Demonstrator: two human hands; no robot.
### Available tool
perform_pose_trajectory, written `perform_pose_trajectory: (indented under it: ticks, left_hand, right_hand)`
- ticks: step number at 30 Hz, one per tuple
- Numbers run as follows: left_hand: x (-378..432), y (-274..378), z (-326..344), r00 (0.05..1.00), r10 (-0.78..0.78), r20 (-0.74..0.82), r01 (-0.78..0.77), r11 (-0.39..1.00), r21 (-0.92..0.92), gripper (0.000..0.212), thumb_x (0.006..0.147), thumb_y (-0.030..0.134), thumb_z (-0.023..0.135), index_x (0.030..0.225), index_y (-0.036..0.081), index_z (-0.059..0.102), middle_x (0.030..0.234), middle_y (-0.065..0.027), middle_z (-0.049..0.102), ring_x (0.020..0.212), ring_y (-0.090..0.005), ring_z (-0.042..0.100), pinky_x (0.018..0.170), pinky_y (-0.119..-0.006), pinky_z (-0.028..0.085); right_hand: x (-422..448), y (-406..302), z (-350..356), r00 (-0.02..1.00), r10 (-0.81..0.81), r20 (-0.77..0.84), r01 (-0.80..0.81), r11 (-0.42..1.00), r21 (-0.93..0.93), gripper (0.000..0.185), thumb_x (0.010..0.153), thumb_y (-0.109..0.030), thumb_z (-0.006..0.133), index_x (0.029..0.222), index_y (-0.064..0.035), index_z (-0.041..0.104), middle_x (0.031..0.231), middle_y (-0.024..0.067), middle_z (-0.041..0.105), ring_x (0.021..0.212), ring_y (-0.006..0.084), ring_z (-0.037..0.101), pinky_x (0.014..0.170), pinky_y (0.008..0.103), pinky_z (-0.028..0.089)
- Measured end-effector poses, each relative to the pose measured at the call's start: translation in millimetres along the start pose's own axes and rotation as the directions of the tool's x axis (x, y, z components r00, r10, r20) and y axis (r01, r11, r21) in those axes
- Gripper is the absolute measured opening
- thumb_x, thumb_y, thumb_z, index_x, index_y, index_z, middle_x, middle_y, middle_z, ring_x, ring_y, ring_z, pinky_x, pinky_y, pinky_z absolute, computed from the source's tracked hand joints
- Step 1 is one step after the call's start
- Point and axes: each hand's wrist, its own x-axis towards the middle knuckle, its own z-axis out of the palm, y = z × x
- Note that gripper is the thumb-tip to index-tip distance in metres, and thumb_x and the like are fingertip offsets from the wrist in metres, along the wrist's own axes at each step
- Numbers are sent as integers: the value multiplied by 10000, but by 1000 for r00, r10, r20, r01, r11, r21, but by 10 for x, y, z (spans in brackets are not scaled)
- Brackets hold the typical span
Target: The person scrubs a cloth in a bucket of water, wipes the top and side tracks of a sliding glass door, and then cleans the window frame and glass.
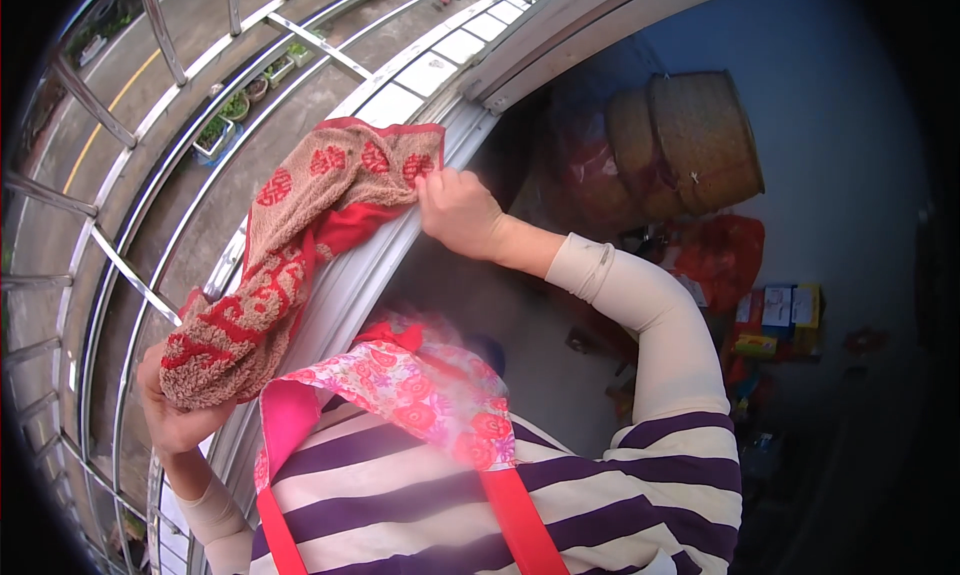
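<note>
A brown terry towel [292, 252] with red patterns and a red border stretches between my two hands above the window sill [360, 275]. My left hand [184, 410] grips its lower end, where the cloth is bunched and covers most of the fingers. At the opposite end, my right hand [461, 211] pinches the towel near a corner, with the fingers closed on it. The towel is partly twisted in the middle, so a smooth red part shows there. Below the cloth run the white tracks of the window frame.
Metal security bars [322, 46] curve outside the window over white tiles [431, 72]. Potted plants [217, 136] stand far below. Indoors, large brown drums [705, 144], a red bag [724, 260] and several coloured packages [780, 309] lie to the right. A floral apron [420, 395] hangs on my front.
</note>
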Motion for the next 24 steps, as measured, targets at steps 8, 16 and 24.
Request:
perform_pose_trajectory:
  ticks: [8,16,24]
  left_hand:
    - [192,151,229,998,-65,-1,65,997,49,466,523,18,753,975,-55,668,922,-111,691,831,-183,655,810,-297,478]
    - [366,120,388,985,-64,160,22,968,248,443,535,22,778,966,-15,682,938,-94,690,887,-194,635,843,-305,440]
    - [946,168,331,997,-80,-23,75,982,-175,440,673,-31,667,1108,-28,604,1013,-110,688,911,-185,666,858,-310,511]
  right_hand:
    - [-30,367,255,956,294,-11,-288,943,169,118,801,-106,587,857,-25,654,700,68,568,653,220,572,502,313,471]
    - [-13,611,513,943,307,131,-303,952,-52,85,773,-107,601,741,-45,650,669,70,580,621,206,599,449,297,475]
    - [68,889,560,905,289,313,-308,951,11,109,726,-115,594,685,-71,686,754,104,648,714,252,652,591,337,537]
